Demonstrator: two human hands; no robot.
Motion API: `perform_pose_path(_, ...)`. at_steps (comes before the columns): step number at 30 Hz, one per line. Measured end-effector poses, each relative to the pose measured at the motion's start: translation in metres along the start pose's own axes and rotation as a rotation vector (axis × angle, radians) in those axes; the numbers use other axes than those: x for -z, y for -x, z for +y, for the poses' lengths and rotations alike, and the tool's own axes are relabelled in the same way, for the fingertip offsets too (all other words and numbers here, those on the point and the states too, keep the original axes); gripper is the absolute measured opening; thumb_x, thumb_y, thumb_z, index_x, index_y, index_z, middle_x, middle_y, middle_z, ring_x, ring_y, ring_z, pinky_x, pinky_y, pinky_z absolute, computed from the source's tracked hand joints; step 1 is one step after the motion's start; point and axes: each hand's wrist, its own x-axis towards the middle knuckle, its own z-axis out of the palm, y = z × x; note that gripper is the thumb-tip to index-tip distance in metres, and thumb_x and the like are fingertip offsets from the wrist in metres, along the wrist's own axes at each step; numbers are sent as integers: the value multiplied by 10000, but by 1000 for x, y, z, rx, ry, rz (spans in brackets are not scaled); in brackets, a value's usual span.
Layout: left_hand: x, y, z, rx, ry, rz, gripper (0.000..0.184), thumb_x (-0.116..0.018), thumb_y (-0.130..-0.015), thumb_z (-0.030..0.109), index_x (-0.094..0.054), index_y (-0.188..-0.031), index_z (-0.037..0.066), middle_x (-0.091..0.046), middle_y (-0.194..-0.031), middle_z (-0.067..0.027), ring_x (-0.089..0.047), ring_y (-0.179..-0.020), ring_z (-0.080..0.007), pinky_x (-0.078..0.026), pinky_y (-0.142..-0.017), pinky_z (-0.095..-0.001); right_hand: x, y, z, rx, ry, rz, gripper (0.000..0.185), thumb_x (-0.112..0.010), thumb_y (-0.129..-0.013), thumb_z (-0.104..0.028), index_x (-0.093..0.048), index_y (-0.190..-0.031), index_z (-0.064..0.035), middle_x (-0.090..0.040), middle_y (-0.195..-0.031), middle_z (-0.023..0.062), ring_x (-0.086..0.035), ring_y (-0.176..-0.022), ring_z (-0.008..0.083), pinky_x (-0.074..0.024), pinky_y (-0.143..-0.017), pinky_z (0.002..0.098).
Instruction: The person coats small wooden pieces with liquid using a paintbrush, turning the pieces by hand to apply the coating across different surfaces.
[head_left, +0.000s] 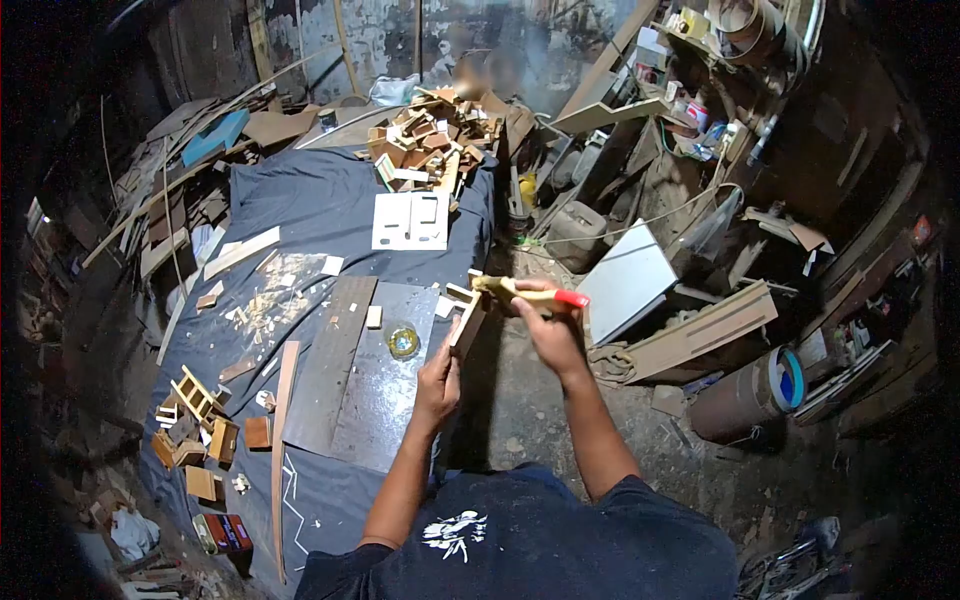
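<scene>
My left hand [437, 388] is closed around a small wooden piece [466, 322], holding it raised beside the table's right edge. Short wooden parts stick out from its upper end. In my right hand [550, 335] is a paintbrush [540, 296] with a pale wooden handle and a red end. The brush head meets the upper end of the wooden piece; the exact contact is too small to make out. Left of my left hand, a small glass jar [403, 341] with a yellowish tint stands on a grey board [385, 415]. Near it lies a small wooden block [374, 317].
On the dark cloth [330, 215] are a heap of small wooden pieces [430, 140], a white panel [410, 221], wood scraps [270, 300], a long strip [284, 450] and small wooden items [200, 395]. A white board [628, 282] and a drum [740, 400] stand at right.
</scene>
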Motion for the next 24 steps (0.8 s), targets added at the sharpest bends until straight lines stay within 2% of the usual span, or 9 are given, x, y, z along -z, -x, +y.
perform_pose_path(5, -4, 3, -15, 184, 168, -3, 418, -465, -963, -3, -492, -1379, -29, -644, -1156, -135, -632, -950, -120, -494, -818, -261, 4, 28, -34, 51, -7, -327, 213, -666, -900, -26, -637, -1110, -17, -670, -1085, 91, -629, -1027, 171, -483, -911, 289)
perform_pose_path(7, -9, 4, -20, 353, 560, 95, 371, -476, -994, 70, -516, -1344, -46, -667, -1113, -107, -640, -910, -139, -508, -780, -273, 9, 27, -19, -69, -118, -248, 179, -693, -872, -32, -665, -1049, -22, -692, -1014, 69, -655, -944, 143, -511, -836, 282)
perform_pose_path(8, -21, 1, -23, 306, 732, 238, 322, -491, -1009, 134, -561, -1276, -34, -673, -1026, -50, -622, -780, -110, -495, -659, -236, 13, 24, -13, -68, -54, -167, 188, -685, -876, -37, -662, -1062, -32, -685, -1014, 59, -648, -931, 142, -507, -832, 278)
perform_pose_path(11, -14, 4, -20, 381, 1025, 225, 280, -509, -1008, 156, -582, -1230, 1, -669, -985, -26, -571, -692, -57, -432, -557, -194, 26, 25, -9, -183, 64, 31, 206, -666, -887, -27, -645, -1092, -31, -673, -1025, 52, -635, -942, 133, -503, -841, 278)
perform_pose_path(13, -19, 1, -7, 438, 1018, 283, 263, -516, -1006, 168, -580, -1215, 22, -663, -1003, -17, -530, -658, -19, -366, -510, -159, 24, 32, -8, -206, -9, 114, 205, -662, -896, -36, -632, -1098, -9, -669, -1024, 58, -631, -944, 134, -499, -849, 279)
perform_pose_path(15, -18, -1, 3, 436, 1046, 265, 255, -506, -1008, 165, -538, -1220, 27, -669, -1003, -46, -647, -782, -113, -513, -648, -240, 19, 38, -1, -116, -137, 148, 222, -658, -906, -47, -613, -1115, 11, -664, -1022, 66, -623, -952, 140, -492, -861, 280)
perform_pose_path(19, -22, 0, 10, 403, 1100, 189, 278, -514, -1001, 156, -525, -1246, 25, -671, -1031, -62, -659, -810, -123, -522, -664, -247, 20, 45, 22, -317, -409, 179, 235, -653, -897, -10, -611, -1128, 2, -659, -1026, 57, -619, -949, 124, -489, -865, 268)
perform_pose_path(22, -18, -2, 19, 451, 1068, 266, 290, -529, -995, 143, -519, -1254, 13, -652, -896, -24, -603, -679, -78, -472, -584, -214, 35, 47, 42, -435, -658, 81, 233, -648, -902, -28, -615, -1131, 0, -658, -1085, 80, -625, -987, 151, -498, -900, 292)
perform_pose_path(24, -12, 8, 12, 436, 1059, 118, 317, -547, -986, 130, -513, -1271, -4, -569, -737, 38, -464, -531, -33, -370, -497, -181, 41, 47, 53, -480, -701, 45, 227, -644, -903, -35, -615, -1126, -4, -646, -1135, 102, -617, -1043, 176, -493, -930, 314)
